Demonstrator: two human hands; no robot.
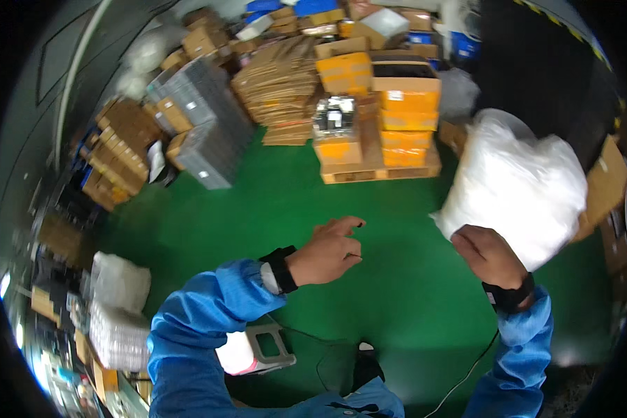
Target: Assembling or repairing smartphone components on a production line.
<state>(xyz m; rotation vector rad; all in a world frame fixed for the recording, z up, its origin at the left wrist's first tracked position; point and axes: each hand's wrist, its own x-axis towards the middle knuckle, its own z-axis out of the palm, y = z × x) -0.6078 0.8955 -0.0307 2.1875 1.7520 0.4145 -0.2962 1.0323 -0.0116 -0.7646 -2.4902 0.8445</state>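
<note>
My left hand [327,252] hangs over the green floor, fingers apart and partly bent, with nothing in it. My right hand [490,256] has its fingers curled closed at the lower left of a big, bulging white plastic bag [519,184]. It overlaps the bag in view; whether it grips the plastic or something small is hidden. Both wrists carry black bands below blue sleeves.
A wooden pallet [383,172] bears orange-taped cartons [405,104]. Left of it are stacked flattened cardboard [279,87] and grey panels [212,153]. A grey-and-white step stool [272,346] stands near my left arm. Thin cables [477,359] cross the floor.
</note>
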